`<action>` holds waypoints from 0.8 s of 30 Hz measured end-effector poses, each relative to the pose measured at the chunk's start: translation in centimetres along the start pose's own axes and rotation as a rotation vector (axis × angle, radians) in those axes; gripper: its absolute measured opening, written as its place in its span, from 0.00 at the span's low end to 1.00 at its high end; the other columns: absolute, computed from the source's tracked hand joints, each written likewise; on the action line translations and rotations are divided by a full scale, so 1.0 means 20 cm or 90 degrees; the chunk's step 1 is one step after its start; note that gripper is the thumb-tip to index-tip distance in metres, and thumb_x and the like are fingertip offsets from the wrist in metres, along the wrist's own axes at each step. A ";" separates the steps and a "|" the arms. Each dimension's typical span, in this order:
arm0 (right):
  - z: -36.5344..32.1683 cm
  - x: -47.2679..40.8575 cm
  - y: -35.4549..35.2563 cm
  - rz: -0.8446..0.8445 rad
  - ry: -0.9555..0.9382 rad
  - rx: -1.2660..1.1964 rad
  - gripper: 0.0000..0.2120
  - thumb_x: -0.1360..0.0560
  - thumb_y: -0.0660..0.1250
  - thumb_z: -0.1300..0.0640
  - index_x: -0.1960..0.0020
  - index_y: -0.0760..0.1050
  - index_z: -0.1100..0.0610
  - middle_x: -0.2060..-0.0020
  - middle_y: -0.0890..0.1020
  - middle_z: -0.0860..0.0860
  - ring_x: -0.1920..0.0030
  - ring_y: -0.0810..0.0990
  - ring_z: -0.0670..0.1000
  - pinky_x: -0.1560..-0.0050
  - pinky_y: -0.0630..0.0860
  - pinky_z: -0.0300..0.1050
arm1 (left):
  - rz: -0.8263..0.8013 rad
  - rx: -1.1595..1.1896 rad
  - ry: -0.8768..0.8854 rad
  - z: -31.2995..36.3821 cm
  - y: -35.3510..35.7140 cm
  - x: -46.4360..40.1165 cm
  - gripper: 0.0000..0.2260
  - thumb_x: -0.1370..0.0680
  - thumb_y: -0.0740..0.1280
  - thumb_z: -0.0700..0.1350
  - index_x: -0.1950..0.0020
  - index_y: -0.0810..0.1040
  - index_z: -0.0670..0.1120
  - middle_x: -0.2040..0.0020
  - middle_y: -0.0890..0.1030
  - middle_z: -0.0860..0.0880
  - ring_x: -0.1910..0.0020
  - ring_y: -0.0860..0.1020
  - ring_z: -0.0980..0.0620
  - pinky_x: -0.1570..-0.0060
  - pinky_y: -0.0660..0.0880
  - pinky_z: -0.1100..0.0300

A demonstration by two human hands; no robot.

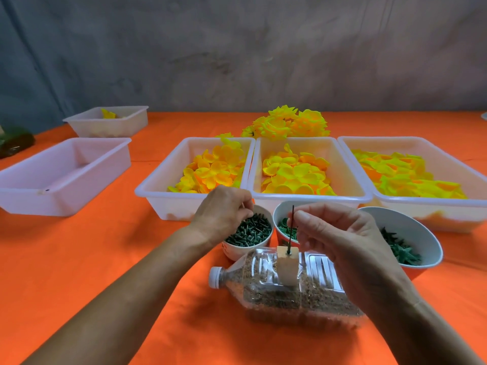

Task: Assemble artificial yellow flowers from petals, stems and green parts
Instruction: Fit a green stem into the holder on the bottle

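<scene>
A thin dark stem (291, 227) stands upright in a small wooden block (286, 264) fixed on a sand-filled plastic bottle (284, 291) that lies on its side. My right hand (342, 243) hovers beside the stem with thumb and finger close to it; whether they pinch it I cannot tell. My left hand (224, 212) reaches with curled fingers into a cup of dark green pegs (250, 230). Behind stand a second cup of green parts (283, 225) and a bowl of green star pieces (400, 248). Three white trays hold yellow petals (210, 169), (295, 172), (405, 175).
Finished yellow flowers (287, 122) lie in a heap behind the trays. An empty white tray (60, 177) sits at the left, and a smaller tray (110, 122) with a yellow piece is farther back. An orange cloth (105, 246) covers the table. A grey wall rises behind.
</scene>
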State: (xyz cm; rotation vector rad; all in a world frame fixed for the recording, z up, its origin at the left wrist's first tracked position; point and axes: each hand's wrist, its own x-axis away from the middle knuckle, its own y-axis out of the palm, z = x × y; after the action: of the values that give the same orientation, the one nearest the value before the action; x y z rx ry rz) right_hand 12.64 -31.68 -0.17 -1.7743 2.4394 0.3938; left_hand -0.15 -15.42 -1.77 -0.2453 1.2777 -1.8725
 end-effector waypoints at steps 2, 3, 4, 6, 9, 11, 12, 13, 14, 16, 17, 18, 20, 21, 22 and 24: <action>-0.01 -0.01 0.00 0.000 0.002 -0.006 0.12 0.38 0.76 0.52 0.61 0.83 0.59 0.73 0.78 0.53 0.71 0.73 0.46 0.68 0.73 0.36 | -0.002 0.043 -0.015 0.00 0.02 0.01 0.05 0.26 0.71 0.38 0.60 0.77 0.45 0.66 0.79 0.46 0.77 0.76 0.50 0.70 0.71 0.62; -0.01 -0.01 0.00 -0.004 0.003 -0.010 0.13 0.38 0.74 0.51 0.60 0.83 0.60 0.73 0.78 0.53 0.71 0.73 0.46 0.68 0.72 0.36 | -0.008 0.048 -0.022 -0.01 0.03 0.02 0.06 0.26 0.70 0.37 0.61 0.76 0.45 0.67 0.79 0.46 0.76 0.77 0.48 0.71 0.72 0.61; -0.02 -0.01 0.00 -0.008 0.005 -0.012 0.13 0.38 0.73 0.51 0.60 0.83 0.60 0.72 0.78 0.53 0.72 0.73 0.46 0.68 0.72 0.36 | -0.016 0.045 -0.024 -0.01 0.04 0.02 0.06 0.26 0.70 0.37 0.61 0.76 0.45 0.67 0.79 0.46 0.76 0.77 0.48 0.71 0.73 0.60; -0.02 -0.02 0.00 -0.011 0.008 -0.019 0.14 0.38 0.73 0.52 0.59 0.83 0.61 0.72 0.78 0.53 0.72 0.74 0.46 0.68 0.73 0.35 | -0.020 0.033 -0.022 -0.02 0.06 0.03 0.05 0.25 0.70 0.38 0.60 0.77 0.43 0.66 0.79 0.45 0.77 0.77 0.49 0.70 0.74 0.59; -0.01 -0.02 -0.01 -0.001 0.015 -0.020 0.14 0.38 0.72 0.52 0.60 0.83 0.62 0.71 0.79 0.53 0.71 0.74 0.45 0.68 0.73 0.34 | -0.015 0.020 -0.003 -0.02 0.06 0.02 0.05 0.24 0.69 0.39 0.59 0.77 0.43 0.67 0.79 0.45 0.77 0.76 0.50 0.69 0.75 0.58; 0.00 -0.02 -0.02 0.010 0.017 -0.015 0.13 0.38 0.72 0.52 0.60 0.83 0.62 0.71 0.79 0.54 0.71 0.74 0.46 0.68 0.73 0.35 | -0.015 0.015 0.006 -0.03 0.06 0.03 0.05 0.25 0.68 0.37 0.59 0.76 0.44 0.70 0.77 0.49 0.76 0.77 0.49 0.67 0.75 0.58; 0.00 -0.02 -0.02 0.013 0.017 -0.015 0.13 0.37 0.72 0.52 0.61 0.83 0.62 0.71 0.79 0.54 0.71 0.73 0.46 0.68 0.73 0.34 | -0.013 0.024 0.004 -0.03 0.06 0.03 0.05 0.25 0.69 0.36 0.59 0.76 0.44 0.71 0.76 0.50 0.76 0.77 0.49 0.67 0.75 0.58; 0.00 -0.02 -0.02 0.015 0.018 -0.015 0.12 0.37 0.72 0.53 0.61 0.83 0.61 0.71 0.79 0.53 0.71 0.73 0.46 0.68 0.72 0.34 | -0.008 0.049 -0.005 -0.03 0.05 0.03 0.06 0.26 0.69 0.35 0.60 0.76 0.44 0.71 0.76 0.50 0.76 0.77 0.49 0.67 0.75 0.59; 0.00 -0.03 -0.02 0.015 0.019 -0.014 0.11 0.37 0.72 0.53 0.61 0.83 0.61 0.71 0.79 0.53 0.71 0.73 0.46 0.68 0.72 0.34 | 0.000 0.089 -0.019 -0.03 0.05 0.04 0.07 0.26 0.69 0.34 0.61 0.76 0.44 0.71 0.77 0.49 0.77 0.76 0.51 0.69 0.74 0.60; 0.01 -0.05 -0.02 0.014 0.020 -0.009 0.11 0.36 0.72 0.53 0.62 0.83 0.61 0.71 0.79 0.51 0.71 0.72 0.45 0.68 0.71 0.34 | 0.022 0.204 -0.052 -0.03 0.05 0.05 0.07 0.27 0.68 0.32 0.61 0.76 0.42 0.70 0.79 0.46 0.78 0.76 0.52 0.73 0.72 0.63; 0.01 -0.06 -0.01 0.016 0.018 0.002 0.11 0.35 0.71 0.53 0.62 0.82 0.61 0.72 0.79 0.51 0.71 0.72 0.45 0.68 0.71 0.34 | 0.034 0.276 -0.068 -0.03 0.04 0.05 0.07 0.26 0.68 0.32 0.61 0.77 0.42 0.70 0.80 0.46 0.78 0.76 0.53 0.75 0.71 0.64; 0.01 -0.07 -0.01 0.020 0.015 0.023 0.10 0.34 0.71 0.54 0.62 0.82 0.61 0.72 0.79 0.50 0.71 0.73 0.45 0.68 0.71 0.33 | 0.047 0.356 -0.084 -0.02 0.04 0.06 0.07 0.25 0.67 0.32 0.60 0.77 0.42 0.70 0.81 0.46 0.78 0.76 0.53 0.75 0.69 0.65; 0.01 -0.11 0.00 0.035 0.010 0.074 0.04 0.30 0.71 0.58 0.61 0.82 0.59 0.71 0.81 0.49 0.70 0.74 0.43 0.68 0.72 0.33 | 0.065 0.518 -0.103 0.00 0.03 0.07 0.06 0.24 0.66 0.31 0.58 0.76 0.41 0.70 0.82 0.47 0.77 0.77 0.54 0.76 0.69 0.67; 0.01 -0.13 0.01 0.046 0.008 0.098 0.02 0.29 0.71 0.61 0.61 0.82 0.57 0.70 0.82 0.49 0.70 0.75 0.42 0.67 0.72 0.33 | 0.068 0.585 -0.105 0.01 0.02 0.07 0.06 0.24 0.65 0.31 0.58 0.76 0.40 0.70 0.82 0.47 0.77 0.77 0.55 0.76 0.69 0.68; 0.02 -0.16 0.01 0.056 0.004 0.121 0.04 0.28 0.71 0.62 0.60 0.82 0.56 0.68 0.83 0.50 0.69 0.76 0.41 0.67 0.73 0.33 | 0.065 0.638 -0.107 0.02 0.02 0.08 0.05 0.24 0.64 0.31 0.57 0.75 0.40 0.69 0.82 0.46 0.76 0.77 0.55 0.76 0.69 0.68; 0.02 -0.19 0.03 0.064 0.003 0.156 0.05 0.29 0.72 0.63 0.59 0.82 0.54 0.64 0.85 0.53 0.67 0.77 0.42 0.66 0.73 0.34 | 0.047 0.713 -0.110 0.05 0.00 0.09 0.03 0.24 0.64 0.32 0.55 0.75 0.39 0.69 0.82 0.46 0.76 0.77 0.55 0.76 0.70 0.68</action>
State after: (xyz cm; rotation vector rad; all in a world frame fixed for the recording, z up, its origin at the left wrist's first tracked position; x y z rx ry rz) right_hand 13.28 -27.89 0.41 -1.5597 2.4621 0.0923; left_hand -0.69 -17.34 -1.86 0.2339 0.0073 -2.1455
